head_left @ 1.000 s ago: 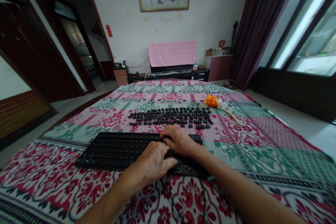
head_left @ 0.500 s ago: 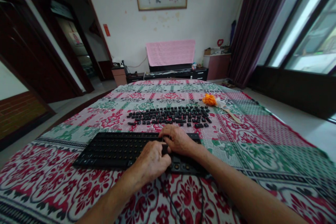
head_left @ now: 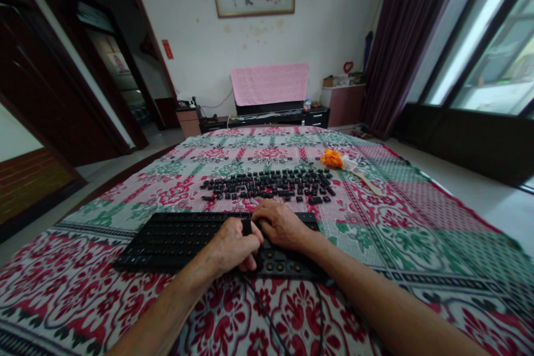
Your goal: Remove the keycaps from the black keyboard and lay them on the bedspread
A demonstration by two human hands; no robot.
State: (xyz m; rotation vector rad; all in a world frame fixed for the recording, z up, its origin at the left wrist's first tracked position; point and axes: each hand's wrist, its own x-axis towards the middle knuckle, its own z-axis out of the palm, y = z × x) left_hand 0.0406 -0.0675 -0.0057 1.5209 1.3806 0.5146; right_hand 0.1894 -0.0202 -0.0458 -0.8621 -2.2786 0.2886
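A black keyboard (head_left: 179,239) lies on the patterned cloth, most of its keycaps off and its small round key posts bare. My left hand (head_left: 236,247) is closed around the black handle of a keycap puller (head_left: 246,227), whose thin wires reach up toward the keyboard's back edge. What the wires touch is too small to tell. Against the right part of the keyboard presses my right hand (head_left: 281,223), its fingers bent and close to the puller. Beyond the keyboard, loose black keycaps (head_left: 271,182) lie spread in a wide patch.
To the right of the keycaps lies a brush with a wooden handle (head_left: 367,182) and an orange fluffy thing (head_left: 331,158) at its end. A black cable (head_left: 267,311) runs from the keyboard toward me across the tablecloth (head_left: 125,306). A low cabinet (head_left: 317,117) stands beyond.
My left hand has shifted a little left with the puller, baring more key posts on the keyboard's right part. My right hand stays nearly in place.
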